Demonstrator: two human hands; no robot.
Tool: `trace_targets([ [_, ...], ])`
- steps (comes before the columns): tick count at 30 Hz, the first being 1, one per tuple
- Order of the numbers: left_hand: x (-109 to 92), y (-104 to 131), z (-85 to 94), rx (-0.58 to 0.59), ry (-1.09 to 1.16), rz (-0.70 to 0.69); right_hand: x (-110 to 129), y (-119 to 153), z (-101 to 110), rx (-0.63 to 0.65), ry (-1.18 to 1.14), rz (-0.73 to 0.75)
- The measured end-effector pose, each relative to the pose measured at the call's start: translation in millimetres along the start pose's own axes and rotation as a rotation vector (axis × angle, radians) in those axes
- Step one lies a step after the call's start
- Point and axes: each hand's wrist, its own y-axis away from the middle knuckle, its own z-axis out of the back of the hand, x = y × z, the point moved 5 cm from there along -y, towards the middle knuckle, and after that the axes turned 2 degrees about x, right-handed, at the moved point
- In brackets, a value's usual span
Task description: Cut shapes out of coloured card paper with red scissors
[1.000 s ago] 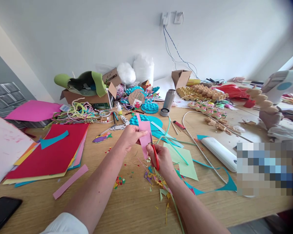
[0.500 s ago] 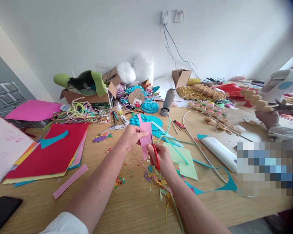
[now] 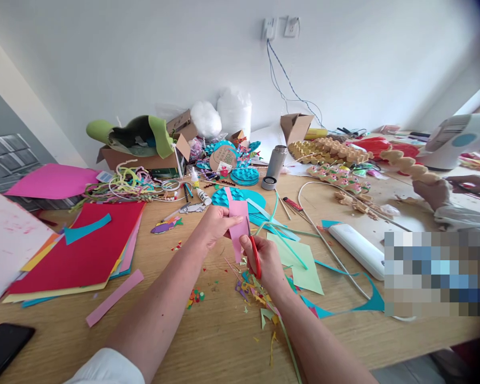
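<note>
Pinched in my left hand point(image 3: 215, 226) is a strip of pink paper point(image 3: 237, 217), held upright above the middle of the table. My right hand point(image 3: 267, 262) is closed round the red handles of a pair of scissors point(image 3: 255, 257). The scissor blades point away from me and lie along the paper's right edge; I cannot tell how far apart they are. Below my hands lie paper scraps point(image 3: 246, 288) in several colours. A second pink strip point(image 3: 114, 297) rests on the table left of my left forearm.
Coloured paper sheets point(image 3: 72, 256) are stacked at the left, near a black phone point(image 3: 6, 349). A grey flask point(image 3: 275, 162) stands at the back. Light green paper point(image 3: 304, 264) and a white device point(image 3: 358, 249) lie to the right. A co-worker's hand point(image 3: 432, 193) holds an egg-carton strip point(image 3: 406, 164).
My hands, the pink paper and the scissors keep nearly the same place. At the right, the co-worker's hands and the egg-carton strip have shifted slightly.
</note>
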Motion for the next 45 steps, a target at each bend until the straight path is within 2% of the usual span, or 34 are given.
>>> trace_targets([
  [7, -2.3, 2.6, -0.3, 0.003, -0.005, 0.016, 2.6, 1.8, -0.2, 0.013, 0.039, 0.021],
  [17, -2.6, 3.9, -5.1, 0.01, -0.022, 0.035, 0.5, -1.2, 0.2, 0.02, -0.044, 0.014],
  [28, -2.3, 3.9, -5.9, 0.039, 0.012, 0.017, 1.0, 2.6, -3.5, 0.02, -0.172, -0.068],
  [34, -1.4, 1.8, -1.1, -0.004, 0.037, -0.023, 5.9, 2.2, -3.2, 0.013, -0.118, -0.081],
  [45, -0.9, 1.9, -2.2, -0.009, -0.02, 0.007, 4.8, 1.6, -3.0, 0.019, -0.11, -0.086],
])
